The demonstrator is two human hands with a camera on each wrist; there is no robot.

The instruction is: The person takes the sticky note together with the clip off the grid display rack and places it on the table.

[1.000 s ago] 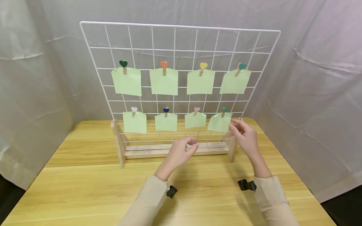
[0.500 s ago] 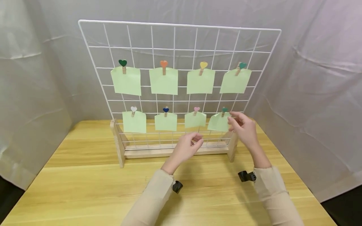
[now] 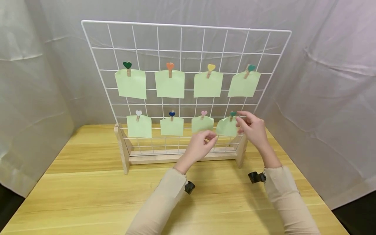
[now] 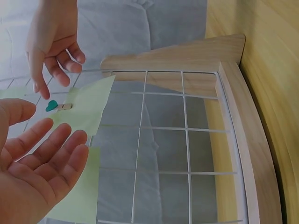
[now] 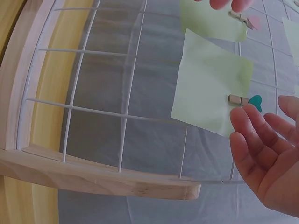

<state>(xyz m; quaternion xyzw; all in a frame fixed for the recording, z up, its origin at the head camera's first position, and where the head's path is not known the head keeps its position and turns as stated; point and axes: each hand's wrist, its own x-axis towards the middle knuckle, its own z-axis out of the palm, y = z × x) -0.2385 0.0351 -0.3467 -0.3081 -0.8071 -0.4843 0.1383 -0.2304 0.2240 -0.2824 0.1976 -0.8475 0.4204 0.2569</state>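
Note:
A pale green note [image 3: 227,127] hangs at the lower right of the white wire grid [image 3: 188,51], held by a small wooden clothespin with a teal heart [image 3: 233,113]. My right hand [image 3: 253,129] is at the note's right edge, fingers loosely bent; in the right wrist view its fingertips [image 5: 240,116] come right up beside the clothespin [image 5: 238,99]. Nothing shows in its grasp. My left hand [image 3: 201,145] hovers below and in front of the pink-heart note [image 3: 202,123], partly covering its lower edge. In the left wrist view its relaxed fingers [image 4: 70,140] hold nothing.
Several more green notes hang by heart clothespins in two rows, among them the blue-heart note [image 3: 171,126] and yellow-heart note [image 3: 208,85]. The grid stands in a wooden base [image 3: 152,159] on the wooden table [image 3: 88,195]. Grey cloth [image 3: 332,98] surrounds it.
My right hand has risen along the note's right edge toward the teal-heart clothespin. My left hand has moved up and to the right, toward the same note. The notes and clothespins stay in place.

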